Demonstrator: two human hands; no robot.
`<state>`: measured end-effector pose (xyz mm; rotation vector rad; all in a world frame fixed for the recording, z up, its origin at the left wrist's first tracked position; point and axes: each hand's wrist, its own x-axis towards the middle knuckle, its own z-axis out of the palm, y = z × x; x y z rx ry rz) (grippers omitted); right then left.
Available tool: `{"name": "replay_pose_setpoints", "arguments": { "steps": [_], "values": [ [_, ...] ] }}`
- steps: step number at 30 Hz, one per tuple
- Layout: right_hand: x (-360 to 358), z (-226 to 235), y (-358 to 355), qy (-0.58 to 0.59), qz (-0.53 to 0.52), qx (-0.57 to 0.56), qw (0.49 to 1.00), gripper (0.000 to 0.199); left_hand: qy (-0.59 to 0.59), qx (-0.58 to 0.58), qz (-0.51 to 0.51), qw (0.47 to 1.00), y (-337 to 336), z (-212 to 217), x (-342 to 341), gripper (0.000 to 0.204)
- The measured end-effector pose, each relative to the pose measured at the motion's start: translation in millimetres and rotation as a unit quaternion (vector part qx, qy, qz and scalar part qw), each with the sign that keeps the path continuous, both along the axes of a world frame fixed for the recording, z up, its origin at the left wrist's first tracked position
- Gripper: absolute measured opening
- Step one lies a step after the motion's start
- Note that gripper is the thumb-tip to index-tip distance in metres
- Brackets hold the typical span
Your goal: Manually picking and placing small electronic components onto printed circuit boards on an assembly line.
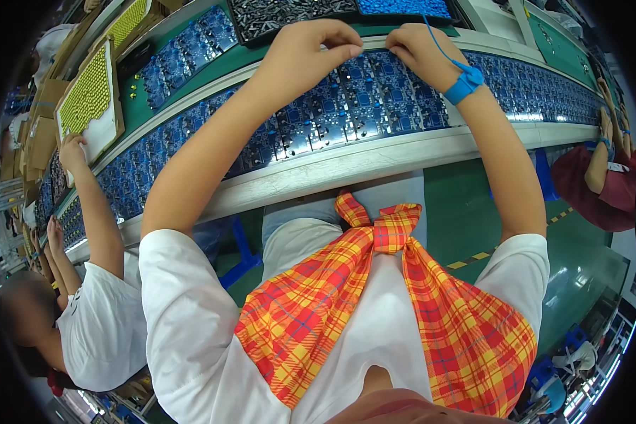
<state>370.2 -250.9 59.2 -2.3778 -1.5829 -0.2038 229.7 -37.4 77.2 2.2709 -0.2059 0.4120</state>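
My left hand (311, 49) hovers over the far edge of a long row of blue circuit boards (360, 99), its fingers bent and closed toward the thumb. Whatever sits between those fingertips is too small to make out. Close by on the right is my right hand (424, 53), also curled, with thumb and fingers pressed together and their tips partly hidden. A blue wrist strap (465, 85) with a thin cord circles my right wrist. Beyond the hands lie a tray of small dark parts (290, 20) and a tray of small blue parts (406, 7).
A pale metal rail (346, 161) runs along the near side of the boards. More blue boards (191, 53) lie on the green bench at the far left, beside a box of yellow parts (88, 92). Co-workers sit at left (102, 325) and right (601, 184), their hands at the line.
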Motion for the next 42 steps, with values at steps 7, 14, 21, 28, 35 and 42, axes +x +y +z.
{"name": "replay_pose_setpoints", "arguments": {
  "steps": [7,14,21,28,35,42],
  "values": [
    [2,-2,-1,-0.036,0.037,0.027,0.998,0.011,0.086,-0.027,-0.028,0.996,-6,-4,2,0.018],
    [20,24,1,0.109,0.052,-0.109,0.987,0.021,0.109,-0.01,-0.049,0.993,-3,-8,6,0.018],
    [73,23,17,0.142,-0.1,0.139,0.975,0.027,0.062,-0.003,-0.064,0.996,-24,-13,14,0.026],
    [69,4,35,0.177,-0.161,0.167,0.956,0.03,-0.082,0.251,-0.105,0.959,-25,-16,22,0.026],
    [67,5,31,0.194,-0.174,0.211,0.942,0.029,-0.099,0.261,-0.124,0.952,-23,-20,26,0.026],
    [73,1,27,0.181,-0.166,0.275,0.93,0.027,-0.144,0.296,-0.125,0.936,-25,-22,30,0.021]
  ]
}}
